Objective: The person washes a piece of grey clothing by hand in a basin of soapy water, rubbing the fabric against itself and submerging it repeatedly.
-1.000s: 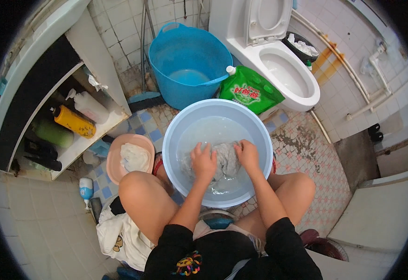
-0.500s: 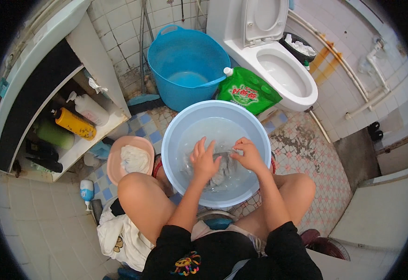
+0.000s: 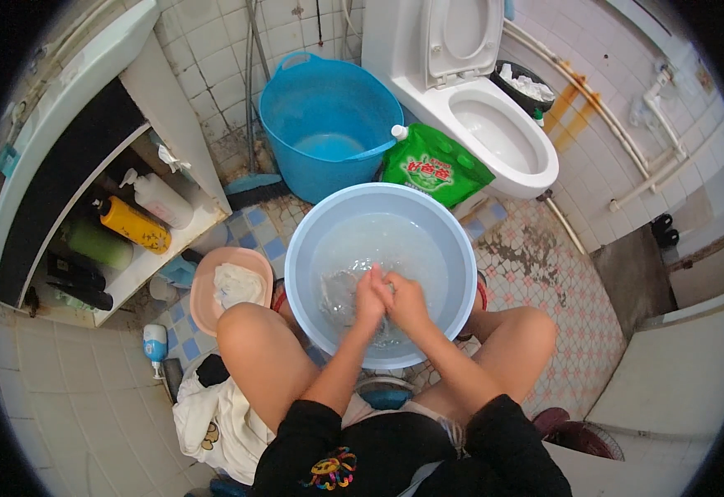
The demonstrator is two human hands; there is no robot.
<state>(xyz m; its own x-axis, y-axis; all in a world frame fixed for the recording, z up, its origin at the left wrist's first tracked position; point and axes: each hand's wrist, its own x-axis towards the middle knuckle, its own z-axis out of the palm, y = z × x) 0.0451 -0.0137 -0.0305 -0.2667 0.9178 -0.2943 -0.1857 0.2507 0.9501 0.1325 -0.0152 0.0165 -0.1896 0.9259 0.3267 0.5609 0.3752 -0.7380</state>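
A light blue basin (image 3: 298, 257) of cloudy water stands between my knees. In its middle my left hand (image 3: 369, 300) and my right hand (image 3: 405, 301) are pressed against each other, low over the water. The right fingers curl in against the left palm, and the left fingers are held together. What they hold between them, if anything, is hidden. A grey cloth (image 3: 339, 295) lies under the water just left of my hands, blurred by bubbles and ripples.
Beyond the basin are a blue tub (image 3: 329, 108), a green detergent pouch (image 3: 436, 166) and a toilet (image 3: 502, 137). A pink basin (image 3: 199, 294) with white cloth sits left, near a pump bottle (image 3: 155, 341) and white clothes (image 3: 213, 418). Bottles fill a cabinet shelf (image 3: 142, 265).
My hands were apart with fingers spread over the grey cloth. They have come together near the basin's middle, and the cloth now shows farther left.
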